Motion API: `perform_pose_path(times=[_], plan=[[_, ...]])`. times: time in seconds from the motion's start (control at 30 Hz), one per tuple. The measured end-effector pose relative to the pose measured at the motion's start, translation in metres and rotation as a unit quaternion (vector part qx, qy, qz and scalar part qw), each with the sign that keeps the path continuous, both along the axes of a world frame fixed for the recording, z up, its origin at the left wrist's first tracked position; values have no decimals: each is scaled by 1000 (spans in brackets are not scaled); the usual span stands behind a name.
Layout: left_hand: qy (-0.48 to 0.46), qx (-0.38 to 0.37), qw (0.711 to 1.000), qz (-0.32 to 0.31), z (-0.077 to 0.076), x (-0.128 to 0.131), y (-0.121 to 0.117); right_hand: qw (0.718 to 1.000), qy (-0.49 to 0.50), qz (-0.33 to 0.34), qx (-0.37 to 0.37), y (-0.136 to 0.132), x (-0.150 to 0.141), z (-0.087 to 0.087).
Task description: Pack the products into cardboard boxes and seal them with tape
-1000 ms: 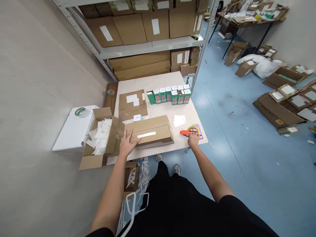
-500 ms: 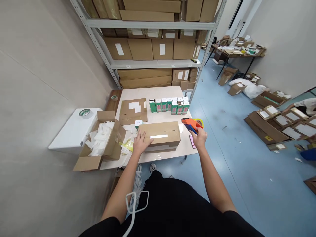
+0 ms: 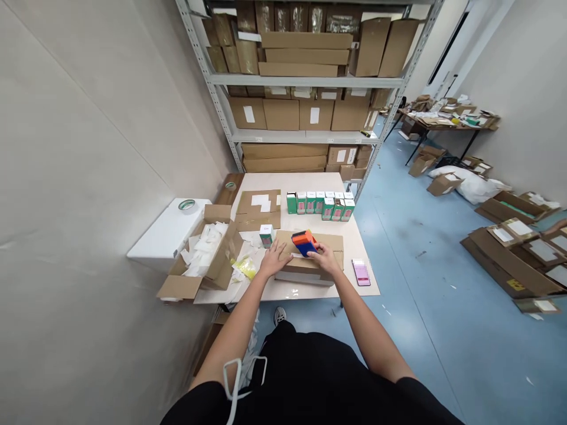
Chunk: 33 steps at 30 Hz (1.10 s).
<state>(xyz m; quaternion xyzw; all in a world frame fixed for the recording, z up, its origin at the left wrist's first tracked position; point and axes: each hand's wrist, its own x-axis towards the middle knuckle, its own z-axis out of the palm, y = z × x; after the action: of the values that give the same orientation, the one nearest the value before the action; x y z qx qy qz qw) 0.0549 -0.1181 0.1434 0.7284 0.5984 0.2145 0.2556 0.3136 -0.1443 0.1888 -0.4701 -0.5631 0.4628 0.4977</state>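
Observation:
A closed cardboard box [image 3: 333, 252] lies on the white table in front of me. My left hand [image 3: 273, 260] rests on the box's left end with its fingers spread. In my right hand [image 3: 325, 258] is an orange and blue tape dispenser [image 3: 305, 242], held over the top of the box; whether it touches the cardboard I cannot tell. One small green and white box [image 3: 266, 235] stands just behind my left hand. Several more green and white boxes [image 3: 328, 208] are lined up in rows towards the back right of the table.
To the left, an open carton [image 3: 221, 260] holds white paper pieces, beside a white surface with a tape roll [image 3: 186, 205]. Flat cardboard [image 3: 248, 219] lies on the table. A phone [image 3: 361, 273] is at the right edge. Shelving [image 3: 305, 137] with cartons stands behind.
My right hand has brought the tape dispenser leftwards from beyond the table's right side to above the cardboard box. My left hand stays on the box. The view has tilted upward.

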Motion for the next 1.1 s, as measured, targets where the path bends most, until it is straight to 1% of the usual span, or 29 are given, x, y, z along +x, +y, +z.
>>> perform_pose_path(times=[0.03, 0.1, 0.13, 0.2, 0.23, 0.27, 0.3, 0.37, 0.43, 0.47, 0.53, 0.63, 0.7, 0.8, 0.87, 0.97, 1.03, 1.1], plan=[[-14, -8, 1000, -1, 2, -1, 2, 1000, -3, 0, 2, -2, 2, -5], [-33, -7, 999, 25, 7, 0, 4, 1000, -11, 4, 6, -6, 9, -12], [-40, 7, 998, 47, 11, 3, 5, 1000, -15, 10, 6, -7, 12, -15], [-59, 61, 993, 84, 22, 13, 7, 1000, -22, 20, 3, -9, 19, -19], [-74, 84, 989, 93, 28, 19, 8, 999, -24, 25, 2, -10, 22, -21], [-93, 92, 987, 97, 35, 26, 10, 999, -25, 27, 2, -10, 23, -23], [-118, 76, 985, 99, 41, 32, 12, 999, -24, 30, 3, -10, 25, -24], [-180, -17, 978, 102, 52, 43, 18, 999, -19, 33, 7, -10, 26, -28], [-253, -126, 953, 111, 60, 50, 25, 999, -13, 35, 11, -10, 26, -31], [-286, -167, 936, 117, 64, 52, 28, 999, -12, 36, 11, -9, 26, -31], [-330, -219, 910, 125, 68, 55, 33, 999, -13, 36, 8, -9, 25, -31], [-355, -273, 886, 117, 75, 56, 37, 999, -14, 36, 6, -10, 23, -29], [-363, -274, 882, 124, 81, 57, 38, 999, -11, 36, 9, -11, 22, -27], [-365, -240, 890, 132, 90, 58, 40, 999, -4, 35, 10, -12, 21, -24], [-370, -236, 890, 126, 95, 57, 43, 999, -3, 34, 9, -13, 21, -23], [-404, -241, 872, 136, 98, 54, 47, 999, -3, 34, 7, -13, 21, -20], [-440, -229, 855, 149, 99, 52, 50, 999, -1, 35, 4, -14, 20, -18], [-468, -214, 844, 148, 100, 50, 52, 999, 2, 36, 0, -15, 20, -17]])
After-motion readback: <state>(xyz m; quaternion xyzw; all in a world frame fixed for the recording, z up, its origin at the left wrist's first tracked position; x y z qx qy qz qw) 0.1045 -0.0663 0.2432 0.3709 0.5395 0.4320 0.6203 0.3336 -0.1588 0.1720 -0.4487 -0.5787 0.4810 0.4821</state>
